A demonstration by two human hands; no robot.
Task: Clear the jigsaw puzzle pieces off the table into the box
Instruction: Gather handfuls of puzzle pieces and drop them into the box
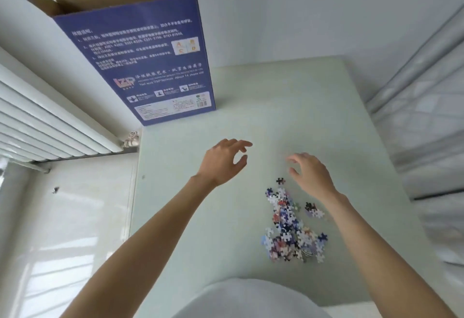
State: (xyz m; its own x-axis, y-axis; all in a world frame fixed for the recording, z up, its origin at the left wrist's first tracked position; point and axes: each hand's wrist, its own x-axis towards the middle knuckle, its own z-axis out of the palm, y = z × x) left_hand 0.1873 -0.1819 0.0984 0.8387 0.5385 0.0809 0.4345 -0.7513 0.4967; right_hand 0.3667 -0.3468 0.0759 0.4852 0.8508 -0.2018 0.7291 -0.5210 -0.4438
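A pile of several jigsaw puzzle pieces (291, 227) in white, blue, red and black lies on the pale green table (200, 217), right of centre near me. A tall blue puzzle box (148, 66) stands upright at the table's far left corner with its cardboard top flaps open. My left hand (224, 160) hovers over bare table left of the pile, fingers loosely curved, holding nothing. My right hand (310, 173) hovers just beyond the pile's far end, fingers relaxed and empty. A single dark piece (280, 181) lies close to its thumb.
A white radiator (45, 126) runs along the wall to the left of the table, with a valve (131, 139) at the table's corner. A bed with pale bedding (431, 121) lies on the right. Light floor shows at lower left.
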